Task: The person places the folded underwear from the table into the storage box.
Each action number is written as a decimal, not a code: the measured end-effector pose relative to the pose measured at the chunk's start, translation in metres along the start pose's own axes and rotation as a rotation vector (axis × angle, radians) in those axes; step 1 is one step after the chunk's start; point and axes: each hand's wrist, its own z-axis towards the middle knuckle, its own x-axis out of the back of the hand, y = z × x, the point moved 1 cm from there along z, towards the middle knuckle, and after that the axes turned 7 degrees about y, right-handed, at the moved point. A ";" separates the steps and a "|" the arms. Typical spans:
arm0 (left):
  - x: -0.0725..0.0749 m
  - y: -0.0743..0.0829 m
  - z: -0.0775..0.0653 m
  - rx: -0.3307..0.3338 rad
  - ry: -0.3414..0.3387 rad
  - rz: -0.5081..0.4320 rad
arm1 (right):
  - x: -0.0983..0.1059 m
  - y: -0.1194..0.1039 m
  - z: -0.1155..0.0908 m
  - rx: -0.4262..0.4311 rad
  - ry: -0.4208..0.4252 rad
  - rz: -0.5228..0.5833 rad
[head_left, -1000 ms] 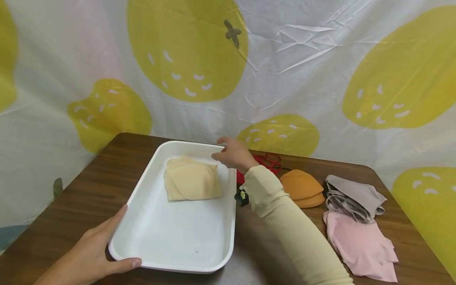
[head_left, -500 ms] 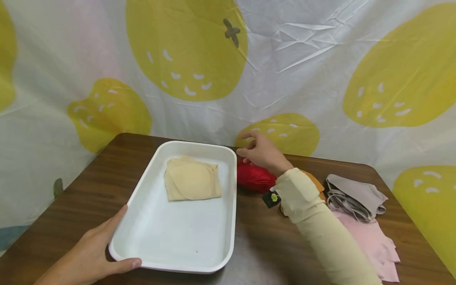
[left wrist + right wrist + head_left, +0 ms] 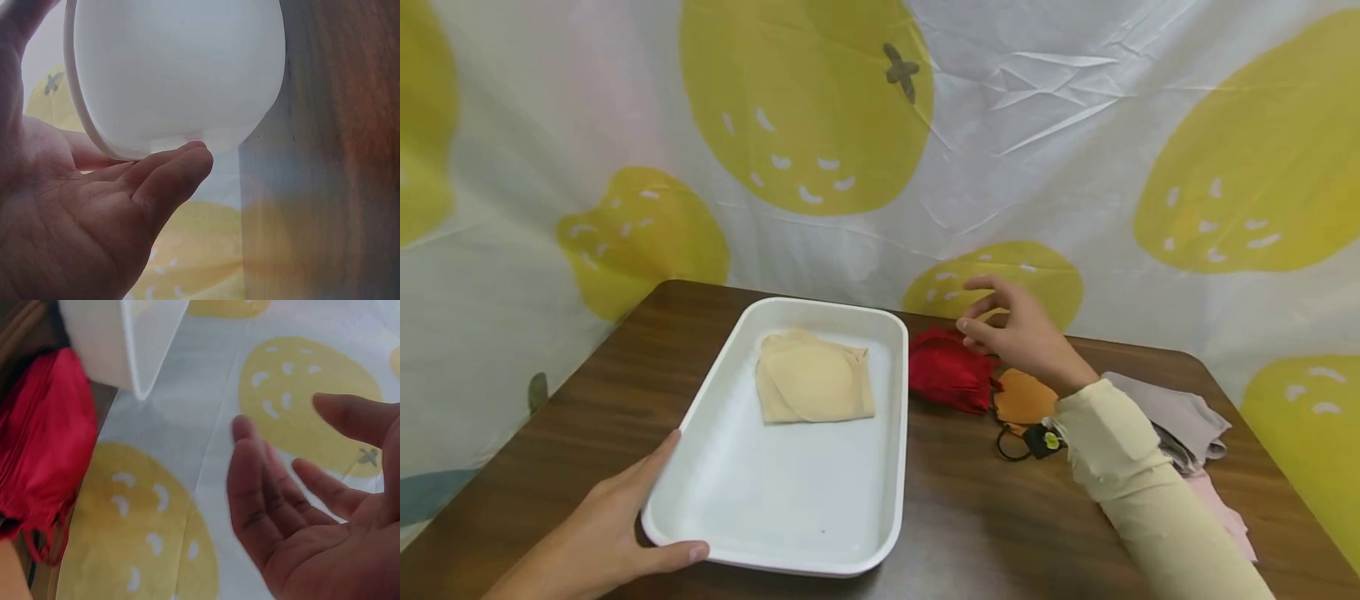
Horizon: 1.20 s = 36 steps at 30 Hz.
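Note:
A white rectangular tray (image 3: 775,492) lies on the table with a folded beige cloth mask (image 3: 816,379) inside, towards its far end. My left hand (image 3: 602,521) holds the tray's near left corner, thumb at the front rim and fingers along the outer side wall; the left wrist view shows those fingers (image 3: 172,178) against the white wall. Above the red cloth mask (image 3: 951,371), right of the tray, my right hand (image 3: 1026,333) hangs in the air with loosely bent fingers. Nothing is between them in the right wrist view, where the red mask's ear loops show.
An orange cloth mask (image 3: 1024,396) lies beside the red one, partly behind my right wrist. Further right are a grey mask (image 3: 1180,412) and pink cloth (image 3: 1221,512), both partly covered by my sleeve (image 3: 1150,492). A lemon-print curtain (image 3: 820,250) hangs behind the brown table (image 3: 970,500).
My right hand has moved right, away from the tray's far right corner, to over the red mask. More of the red mask now shows. The left hand stays on the tray.

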 end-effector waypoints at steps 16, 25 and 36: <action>0.002 0.003 0.002 -0.027 0.031 -0.009 | 0.054 0.055 -0.035 0.022 0.095 -0.123; 0.003 0.004 0.002 -0.002 0.002 -0.019 | 0.081 0.085 -0.052 0.060 0.188 -0.192; 0.001 0.004 0.002 0.005 -0.010 -0.023 | 0.115 0.124 -0.073 0.097 0.304 -0.113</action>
